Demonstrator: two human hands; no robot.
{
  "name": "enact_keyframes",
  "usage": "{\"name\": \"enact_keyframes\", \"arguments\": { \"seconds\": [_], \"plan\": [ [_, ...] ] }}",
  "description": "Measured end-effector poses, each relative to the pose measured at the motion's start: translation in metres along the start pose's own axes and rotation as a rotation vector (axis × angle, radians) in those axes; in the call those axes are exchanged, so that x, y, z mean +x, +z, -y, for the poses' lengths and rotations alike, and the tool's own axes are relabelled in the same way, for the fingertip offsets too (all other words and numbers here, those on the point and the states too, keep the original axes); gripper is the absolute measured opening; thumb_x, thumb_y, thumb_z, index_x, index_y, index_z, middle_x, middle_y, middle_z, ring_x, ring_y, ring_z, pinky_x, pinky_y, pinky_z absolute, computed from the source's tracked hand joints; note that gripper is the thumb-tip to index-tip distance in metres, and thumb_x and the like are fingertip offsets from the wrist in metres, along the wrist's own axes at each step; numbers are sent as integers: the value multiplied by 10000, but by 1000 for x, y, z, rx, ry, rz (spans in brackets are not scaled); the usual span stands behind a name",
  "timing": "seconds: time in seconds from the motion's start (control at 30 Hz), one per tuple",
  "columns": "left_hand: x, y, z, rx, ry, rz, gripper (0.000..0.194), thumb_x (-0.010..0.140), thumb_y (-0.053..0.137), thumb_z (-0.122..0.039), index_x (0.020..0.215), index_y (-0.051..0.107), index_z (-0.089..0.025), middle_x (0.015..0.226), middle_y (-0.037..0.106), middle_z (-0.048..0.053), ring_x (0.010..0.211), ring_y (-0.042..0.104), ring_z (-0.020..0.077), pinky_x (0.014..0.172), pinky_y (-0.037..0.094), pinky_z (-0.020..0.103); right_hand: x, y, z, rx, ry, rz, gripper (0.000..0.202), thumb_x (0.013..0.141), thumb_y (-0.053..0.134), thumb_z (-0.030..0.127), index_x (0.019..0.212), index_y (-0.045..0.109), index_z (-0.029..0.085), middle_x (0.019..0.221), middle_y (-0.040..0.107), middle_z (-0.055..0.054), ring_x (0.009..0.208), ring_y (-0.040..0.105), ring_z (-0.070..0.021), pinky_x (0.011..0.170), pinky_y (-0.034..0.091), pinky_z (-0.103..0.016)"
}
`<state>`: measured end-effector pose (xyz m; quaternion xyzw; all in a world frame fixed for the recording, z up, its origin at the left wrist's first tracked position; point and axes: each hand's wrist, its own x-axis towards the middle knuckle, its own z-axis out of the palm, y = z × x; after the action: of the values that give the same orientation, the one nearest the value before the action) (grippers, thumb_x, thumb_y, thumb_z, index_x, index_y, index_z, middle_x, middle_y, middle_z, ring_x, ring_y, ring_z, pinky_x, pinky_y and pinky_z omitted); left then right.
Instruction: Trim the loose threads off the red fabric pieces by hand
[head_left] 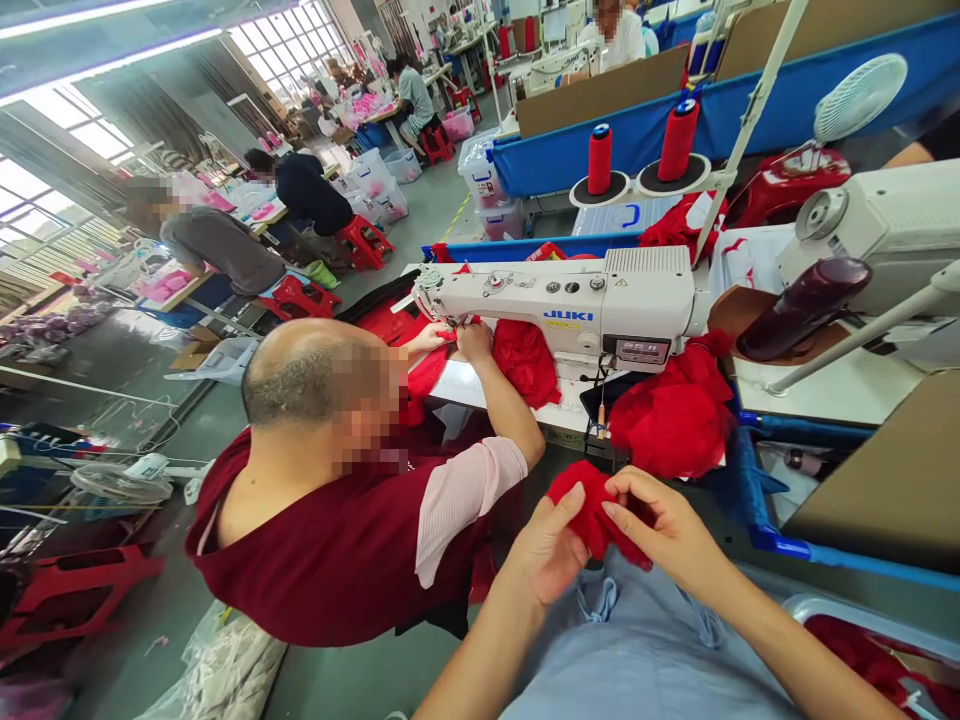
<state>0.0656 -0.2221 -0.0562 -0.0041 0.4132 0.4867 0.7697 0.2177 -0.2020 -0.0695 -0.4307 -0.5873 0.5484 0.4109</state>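
- Busy sewing workshop, grey floor [431,210], people at other tables off beyond the left hand.
- Main thing is a crumpled piece of red cloth [589,510], held up between both hands, just above a light blue garment [637,650].
- Left hand [551,550] has its left side, thumb on top, fingers mostly hidden behind.
- Right hand [660,520] is pinching a bit of it, thumb against the fingers.
- Just beyond the right hand: a puffy red bundle [675,420] by the table edge.
- Further past both hands, a white JUKI sewing machine [555,300], more red fabric [525,360] under its arm.
- Left of the left hand sits a person in a dark red top [315,560], hands at the needle end.
- Well beyond the right hand, two red thread cones [680,140].
- Right of the right hand and lower, a tub [814,605] with red stuff inside.
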Motion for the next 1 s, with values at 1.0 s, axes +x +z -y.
{"name": "enact_keyframes", "arguments": {
  "seconds": [1.0],
  "plan": [
    [20, 6, -25, -162, -6, 112, 148, 908, 589, -182, 932, 696, -83, 888, 772, 106, 997, 708, 198, 1071, 440, 324, 6, -18, -8, 939, 435, -183, 359, 530, 896, 489, 769, 755, 260, 818, 791, -44, 942, 718, -301, 948, 508, -467]
  ]
}}
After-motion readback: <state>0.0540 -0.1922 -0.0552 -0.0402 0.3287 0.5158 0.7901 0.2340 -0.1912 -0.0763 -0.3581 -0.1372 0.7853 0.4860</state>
